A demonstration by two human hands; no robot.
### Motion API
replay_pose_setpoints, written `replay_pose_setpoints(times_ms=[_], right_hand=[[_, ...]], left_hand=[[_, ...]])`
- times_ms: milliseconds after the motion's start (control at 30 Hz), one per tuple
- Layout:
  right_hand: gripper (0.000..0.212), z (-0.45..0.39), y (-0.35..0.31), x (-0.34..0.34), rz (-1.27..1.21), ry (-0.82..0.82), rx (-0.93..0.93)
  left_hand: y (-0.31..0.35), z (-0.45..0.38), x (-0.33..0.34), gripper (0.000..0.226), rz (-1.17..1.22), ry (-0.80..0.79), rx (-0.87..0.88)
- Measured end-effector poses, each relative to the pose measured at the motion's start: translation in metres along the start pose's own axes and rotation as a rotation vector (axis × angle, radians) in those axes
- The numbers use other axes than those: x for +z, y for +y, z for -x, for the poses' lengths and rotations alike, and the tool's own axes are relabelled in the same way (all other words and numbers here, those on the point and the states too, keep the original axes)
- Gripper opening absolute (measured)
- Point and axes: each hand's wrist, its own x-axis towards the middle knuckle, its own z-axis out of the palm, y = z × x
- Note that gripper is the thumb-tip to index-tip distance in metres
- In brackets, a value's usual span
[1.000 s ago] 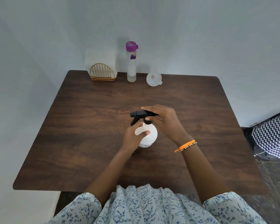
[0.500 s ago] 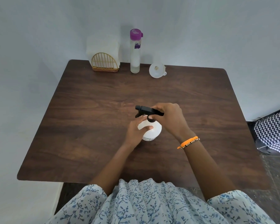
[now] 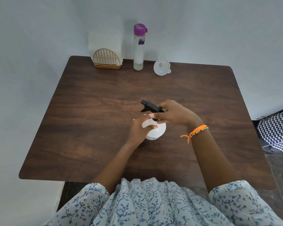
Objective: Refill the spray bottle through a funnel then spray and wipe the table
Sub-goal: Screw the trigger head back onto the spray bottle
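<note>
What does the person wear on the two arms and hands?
Both forearms are bare below short white sleeves printed with small blue flowers. The right wrist carries an orange cord bracelet with a beaded strand and a loose end. The left hand and right hand wear nothing.

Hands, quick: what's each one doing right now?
Left hand: fingers curled round the white spray bottle, holding it on the table.
Right hand: fingers gripping the black spray head.

left hand (image 3: pixel 138 128) grips white spray bottle (image 3: pixel 155 131) body on the counter (image 3: pixel 88 111) | right hand (image 3: pixel 175 114) holds its black trigger head (image 3: pixel 149 106) | far edge: napkin holder (image 3: pixel 107 60), purple-capped bottle (image 3: pixel 139 46), white funnel (image 3: pixel 161 67)
</note>
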Motion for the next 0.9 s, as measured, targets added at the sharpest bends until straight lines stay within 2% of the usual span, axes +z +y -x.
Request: replay_pose_setpoints(times_ms=[67,200,267,400,500,600,700,800,900], right_hand=[[0.026,0.005,0.003,-0.008,-0.012,-0.093,-0.008],[0.026,0.001,0.014,-0.015,0.253,-0.092,-0.129],[0.023,0.001,0.017,-0.018,0.260,-0.089,-0.162],[0.032,0.001,0.022,-0.018,0.194,-0.123,-0.208],[0.028,-0.005,0.029,-0.011,0.192,-0.032,-0.316],[0.022,-0.011,0.039,-0.001,0.126,0.034,-0.328],[0.024,-0.012,0.046,0.009,0.087,0.233,-0.298],[0.045,-0.011,0.049,0.028,0.062,0.477,-0.283],[0.051,-0.015,0.052,0.048,-0.059,0.588,-0.239]], left_hand=[[0.001,-0.001,0.000,0.039,0.000,0.012,-0.010],[0.000,-0.003,-0.003,0.044,-0.024,-0.007,-0.002],[0.000,-0.004,-0.003,0.045,-0.030,-0.005,-0.003],[0.001,-0.004,-0.004,0.051,-0.028,-0.029,-0.013],[0.002,-0.003,-0.005,0.052,-0.031,-0.037,-0.012],[0.001,-0.002,-0.004,0.051,-0.028,-0.042,0.005],[0.002,-0.001,-0.004,0.050,-0.031,-0.026,0.006],[0.003,0.000,-0.003,0.047,-0.035,-0.019,0.024],[0.001,0.001,-0.005,0.041,-0.043,-0.028,0.071]])
